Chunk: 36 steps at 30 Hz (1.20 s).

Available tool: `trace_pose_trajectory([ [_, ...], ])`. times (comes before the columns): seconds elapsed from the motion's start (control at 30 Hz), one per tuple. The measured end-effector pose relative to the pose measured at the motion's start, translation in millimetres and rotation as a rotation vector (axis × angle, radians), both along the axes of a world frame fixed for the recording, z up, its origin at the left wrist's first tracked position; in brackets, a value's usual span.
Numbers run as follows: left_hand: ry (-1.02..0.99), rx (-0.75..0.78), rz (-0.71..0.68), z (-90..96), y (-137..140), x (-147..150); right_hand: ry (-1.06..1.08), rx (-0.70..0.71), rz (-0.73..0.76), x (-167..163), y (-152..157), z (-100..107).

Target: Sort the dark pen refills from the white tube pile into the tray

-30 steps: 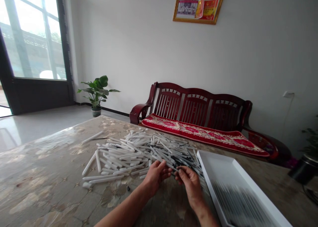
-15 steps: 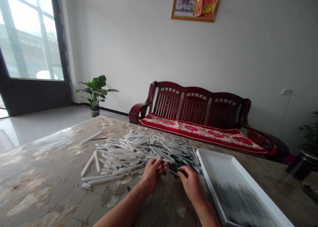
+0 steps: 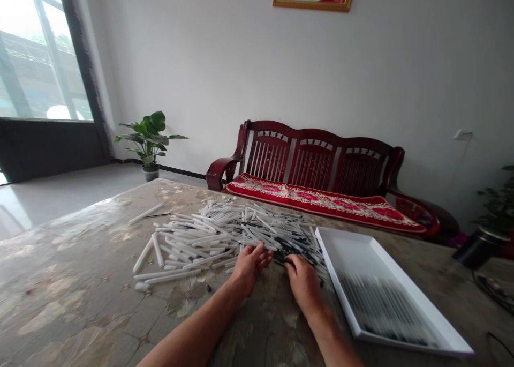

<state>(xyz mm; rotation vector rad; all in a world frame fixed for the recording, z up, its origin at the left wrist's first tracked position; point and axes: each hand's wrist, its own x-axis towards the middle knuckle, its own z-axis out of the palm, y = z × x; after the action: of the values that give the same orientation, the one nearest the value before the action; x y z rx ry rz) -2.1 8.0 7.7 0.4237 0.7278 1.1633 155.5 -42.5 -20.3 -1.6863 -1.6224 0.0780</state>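
A heap of slim white pen barrels [image 3: 201, 238] lies on the table, with darker, black-ended pieces [image 3: 295, 246] mixed in at its right side. At the heap's near edge, my left hand [image 3: 249, 268] is closed with the palm turned partly up. A white pen barrel [image 3: 267, 245] runs between its thumb and curled fingers. My right hand [image 3: 304, 281] is just to the right, thumb and forefinger pinched on a small black piece [image 3: 288, 261], probably a pen cap. Its other fingers are hidden behind the hand. A small gap separates the two hands.
A white open box [image 3: 361, 244] at the right holds a row of pens [image 3: 389, 308], blurred. A loose black cap [image 3: 208, 288] lies near my left forearm. Beyond the patterned table [image 3: 80, 281] stand a red wooden bench [image 3: 309, 158] and a potted plant [image 3: 150, 142].
The view has tilted down slightly, so the scene sits higher and more of the box shows. Both hands stay at the heap's near edge, hardly moved.
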Motion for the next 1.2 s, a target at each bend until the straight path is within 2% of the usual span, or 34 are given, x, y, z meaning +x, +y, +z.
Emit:
trace_pose_trajectory([
  [0.2, 0.031, 0.057, -0.055, -1.8, -4.2, 1.2, 0.509, 0.087, 0.012, -6.2, 6.9, -7.6],
  [0.4, 0.056, 0.064, -0.051, -3.7, -5.6, 1.4, 0.753, 0.101, 0.023, -12.4, 8.8, -3.5],
  [0.67, 0.098, 0.092, -0.087, -9.0, -4.8, 2.4, 0.787, 0.102, 0.039, -16.5, 7.2, 2.6],
  [1.2, 0.085, 0.106, -0.108, -11.2, -6.2, 3.8, 0.777, 0.107, 0.033, -15.5, 7.1, 0.7],
])
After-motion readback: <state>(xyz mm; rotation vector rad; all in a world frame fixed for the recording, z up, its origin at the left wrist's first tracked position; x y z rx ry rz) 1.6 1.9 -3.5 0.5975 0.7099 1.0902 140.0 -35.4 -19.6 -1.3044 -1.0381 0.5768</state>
